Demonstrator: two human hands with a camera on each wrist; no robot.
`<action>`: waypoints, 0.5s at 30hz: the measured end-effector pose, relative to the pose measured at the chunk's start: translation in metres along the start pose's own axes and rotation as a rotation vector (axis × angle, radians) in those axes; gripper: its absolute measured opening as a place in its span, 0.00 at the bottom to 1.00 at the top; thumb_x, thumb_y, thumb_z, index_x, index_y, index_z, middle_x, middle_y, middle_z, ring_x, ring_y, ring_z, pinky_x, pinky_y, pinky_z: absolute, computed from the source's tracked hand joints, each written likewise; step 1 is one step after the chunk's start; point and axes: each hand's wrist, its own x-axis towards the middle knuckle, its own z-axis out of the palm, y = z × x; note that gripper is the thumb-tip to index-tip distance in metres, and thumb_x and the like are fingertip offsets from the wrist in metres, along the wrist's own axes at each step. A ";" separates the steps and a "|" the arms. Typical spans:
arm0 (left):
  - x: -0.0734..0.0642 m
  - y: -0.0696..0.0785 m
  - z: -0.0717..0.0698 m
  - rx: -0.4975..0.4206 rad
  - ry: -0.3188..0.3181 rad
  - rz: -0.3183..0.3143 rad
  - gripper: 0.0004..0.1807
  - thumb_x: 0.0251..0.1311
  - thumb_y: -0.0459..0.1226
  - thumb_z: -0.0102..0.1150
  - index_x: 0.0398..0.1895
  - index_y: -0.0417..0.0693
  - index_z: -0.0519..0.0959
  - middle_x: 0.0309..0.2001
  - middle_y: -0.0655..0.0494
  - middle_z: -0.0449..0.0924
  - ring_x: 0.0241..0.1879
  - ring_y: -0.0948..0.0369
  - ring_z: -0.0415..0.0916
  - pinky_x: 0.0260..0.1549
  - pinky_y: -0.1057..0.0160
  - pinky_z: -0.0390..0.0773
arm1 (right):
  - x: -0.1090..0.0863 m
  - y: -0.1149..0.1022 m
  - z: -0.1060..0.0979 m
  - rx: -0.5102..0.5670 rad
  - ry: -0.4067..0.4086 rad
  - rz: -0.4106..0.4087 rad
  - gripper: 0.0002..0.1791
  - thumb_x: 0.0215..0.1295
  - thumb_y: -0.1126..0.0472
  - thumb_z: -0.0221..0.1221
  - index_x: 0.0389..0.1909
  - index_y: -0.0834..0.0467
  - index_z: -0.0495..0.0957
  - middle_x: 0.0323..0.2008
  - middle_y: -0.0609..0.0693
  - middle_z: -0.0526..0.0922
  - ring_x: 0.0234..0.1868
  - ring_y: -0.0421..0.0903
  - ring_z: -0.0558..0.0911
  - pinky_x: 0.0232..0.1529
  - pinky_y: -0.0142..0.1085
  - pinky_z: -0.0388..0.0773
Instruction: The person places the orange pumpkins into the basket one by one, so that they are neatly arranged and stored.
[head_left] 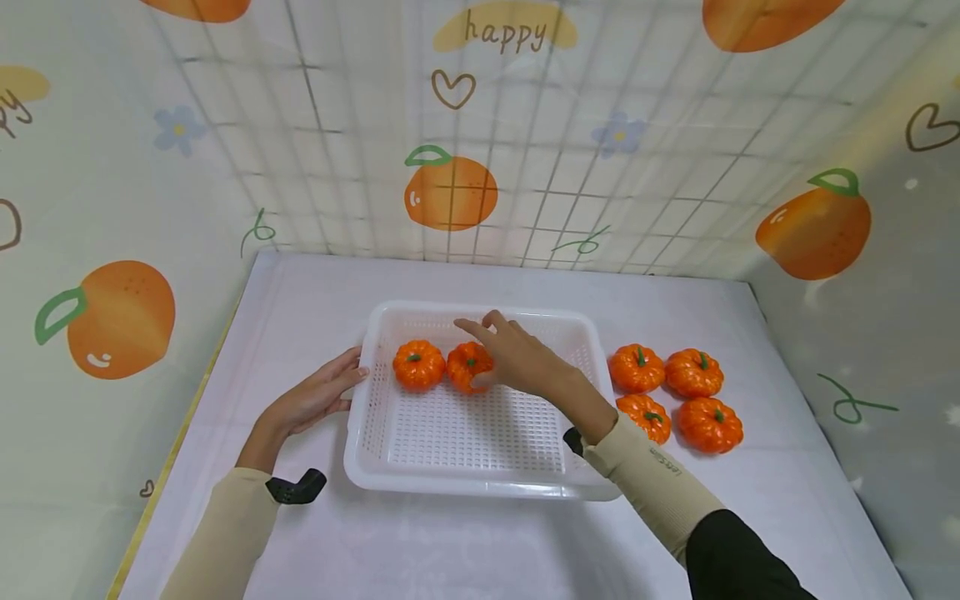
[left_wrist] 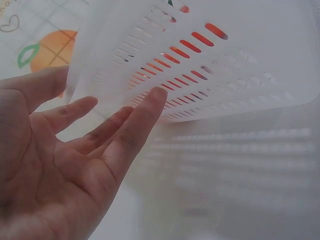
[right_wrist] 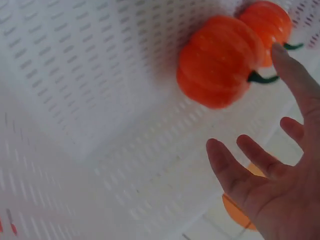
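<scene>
A white plastic basket point(head_left: 480, 487) with slotted walls sits on the table. Inside it, side by side, are two small orange pumpkins with green stems: the left pumpkin point(head_left: 417, 367) and the right pumpkin point(head_left: 465, 360). My right hand point(head_left: 522, 358) reaches over the basket, partly covering the right pumpkin. In the right wrist view its fingers spread wide beside the nearer pumpkin point(right_wrist: 220, 62), with nothing gripped. At the basket's left side, my left hand point(head_left: 318, 392) has its fingertips at the rim. The left wrist view shows its loosely extended fingers point(left_wrist: 132, 125) against the slotted wall.
Several more orange pumpkins point(head_left: 693, 372) are grouped on the white-covered table point(head_left: 465, 550) just right of the basket, one partly behind the right forearm. A printed curtain point(head_left: 360, 167) with oranges surrounds the table at the back and sides.
</scene>
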 end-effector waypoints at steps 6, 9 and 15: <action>-0.001 0.000 0.000 0.012 0.014 -0.006 0.36 0.77 0.44 0.47 0.81 0.57 0.45 0.78 0.49 0.48 0.70 0.42 0.61 0.56 0.48 0.77 | -0.007 0.006 -0.020 -0.005 0.101 -0.035 0.48 0.56 0.51 0.74 0.75 0.49 0.61 0.58 0.56 0.69 0.50 0.55 0.73 0.41 0.42 0.81; -0.001 0.000 0.000 0.017 0.019 -0.009 0.36 0.77 0.44 0.48 0.81 0.57 0.46 0.78 0.48 0.48 0.70 0.42 0.61 0.55 0.48 0.77 | -0.011 0.010 -0.028 -0.010 0.129 -0.027 0.45 0.56 0.51 0.73 0.74 0.50 0.63 0.58 0.56 0.69 0.51 0.56 0.73 0.44 0.44 0.81; 0.000 0.000 0.001 0.023 0.014 -0.008 0.36 0.77 0.44 0.47 0.81 0.56 0.45 0.78 0.47 0.48 0.70 0.41 0.61 0.56 0.48 0.76 | -0.022 0.019 -0.039 -0.065 0.207 0.005 0.41 0.58 0.49 0.72 0.71 0.52 0.67 0.57 0.57 0.71 0.51 0.56 0.75 0.42 0.47 0.83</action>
